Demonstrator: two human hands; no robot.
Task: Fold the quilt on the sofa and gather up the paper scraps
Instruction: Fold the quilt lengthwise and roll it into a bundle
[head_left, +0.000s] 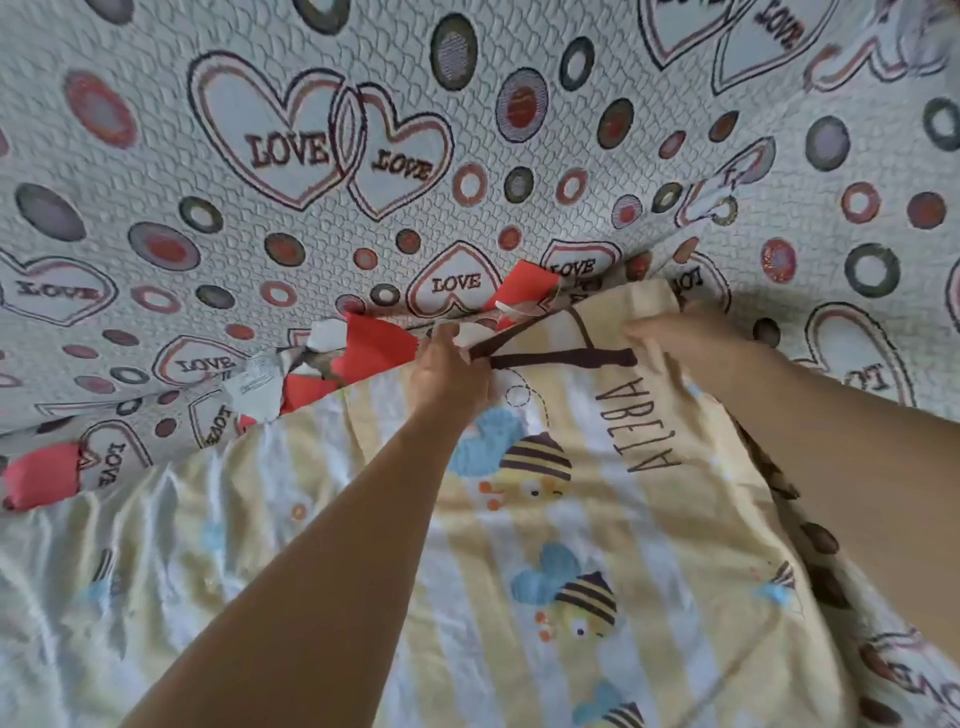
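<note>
A yellow-and-white striped quilt (519, 519) with bee prints lies spread over the sofa seat in the lower half of the view. My left hand (449, 374) grips its far edge at a dark brown band, close to the sofa back. My right hand (670, 332) holds the same far edge at the quilt's corner, to the right. Several red and white paper scraps (382, 345) lie along the crease between seat and back, just left of my left hand, and one more red scrap (44, 475) lies at the far left.
The sofa cover (260, 234), pale with "LOVE" hearts and coloured rings, fills the upper half as the backrest and shows again at the right and lower right edges beside the quilt.
</note>
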